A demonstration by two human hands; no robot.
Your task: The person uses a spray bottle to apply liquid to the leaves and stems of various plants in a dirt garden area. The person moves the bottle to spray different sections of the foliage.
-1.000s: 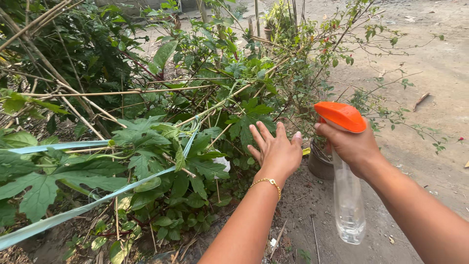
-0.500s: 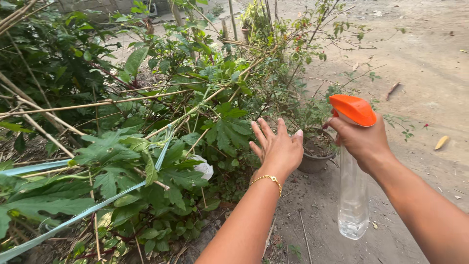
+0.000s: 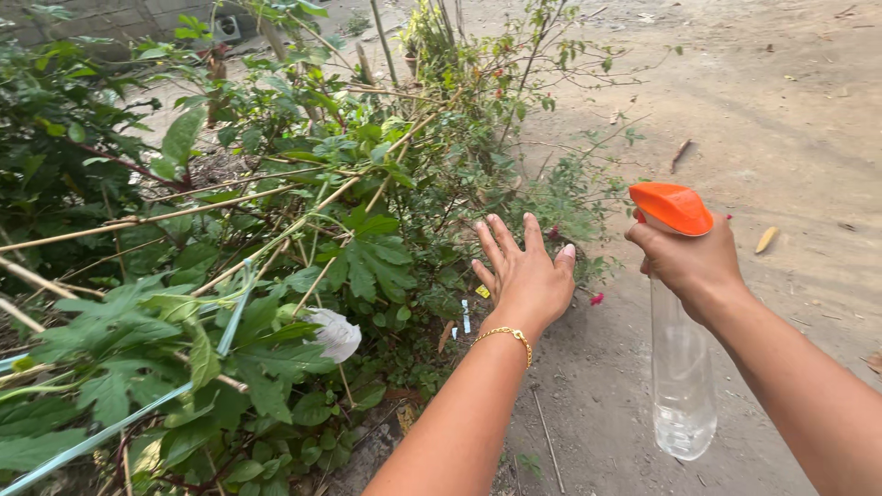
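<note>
My right hand (image 3: 691, 262) grips a clear plastic spray bottle (image 3: 682, 377) by its orange trigger head (image 3: 672, 207); the bottle hangs down with a little water at the bottom. My left hand (image 3: 524, 276), with a gold bracelet at the wrist, is stretched forward with fingers spread, held just before the leafy plants (image 3: 367, 257) and holding nothing. Its fingertips are near thin green stems and lobed leaves.
Dense shrubs, bamboo sticks (image 3: 184, 207) and a pale blue strap (image 3: 230, 321) fill the left side. A white scrap (image 3: 335, 332) hangs among the leaves. Bare dirt ground (image 3: 781, 119) with dry leaves and twigs lies to the right and behind.
The view has shifted right along the plants; the pot seen earlier beside my left hand is out of sight. Both hands keep their pose, the bottle still held upright.
</note>
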